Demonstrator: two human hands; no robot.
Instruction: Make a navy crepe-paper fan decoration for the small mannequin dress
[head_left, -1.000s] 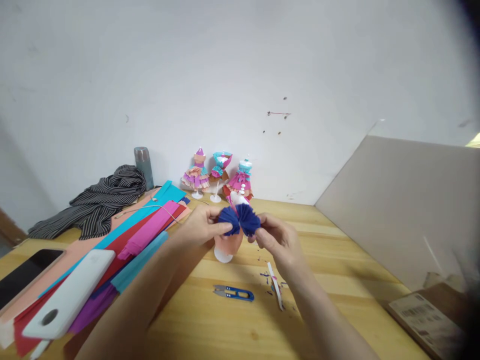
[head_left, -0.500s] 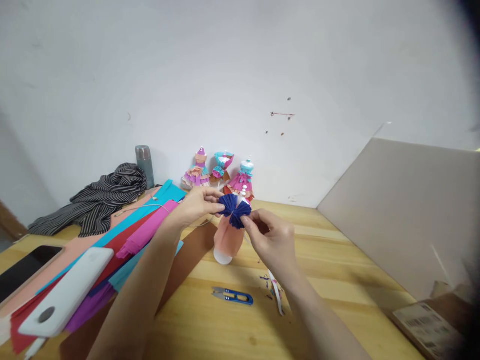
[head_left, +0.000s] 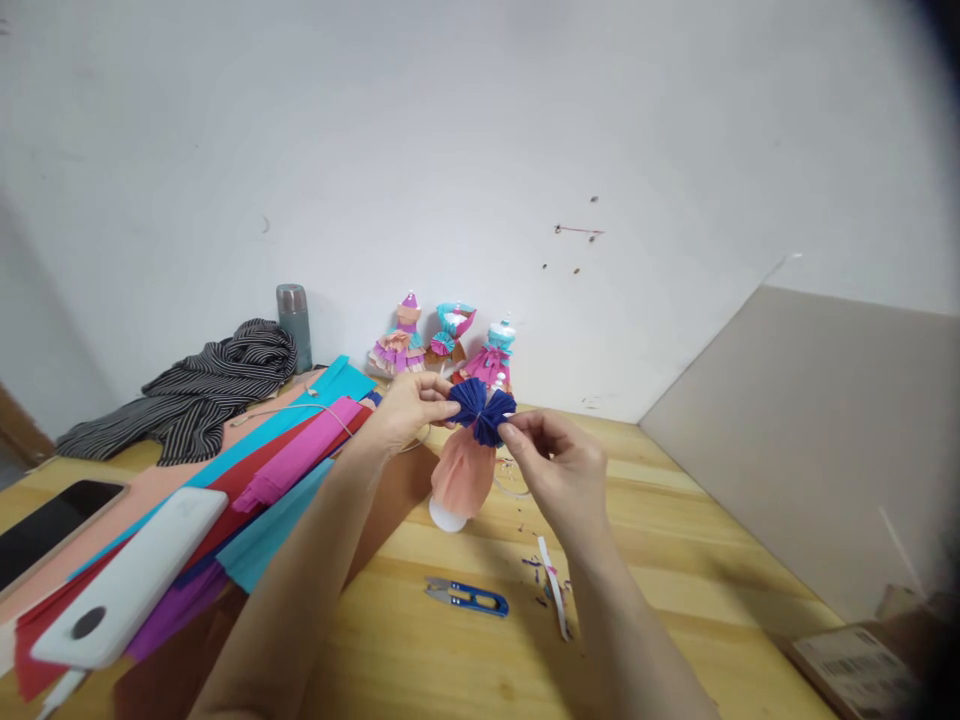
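A dark blue pleated paper bow (head_left: pixel 480 410) is held up between my two hands. My left hand (head_left: pixel 412 408) pinches its left edge between thumb and fingers. On the bow's right edge, my right hand (head_left: pixel 556 462) is closed in a pinch. Just behind and below the bow stands a small dress form in a peach crepe paper skirt (head_left: pixel 461 470), on a white round base (head_left: pixel 448 515). The bow hides much of its upper part. Blue thread snips (head_left: pixel 466 596) lie on the table in front of it.
Three small paper-dressed forms, including a pink and turquoise one (head_left: pixel 495 350), stand by the wall. Left lie crepe paper sheets (head_left: pixel 300 455), a white power bank (head_left: pixel 131 580), a phone (head_left: pixel 56 525), a striped cloth (head_left: pixel 225 390) and a flask (head_left: pixel 294 325). A white strip (head_left: pixel 553 590) lies among scraps.
Both hands and the bow have shifted slightly to the right and up in view. The bow's pleats look spread wider. The camera view has also moved a little.
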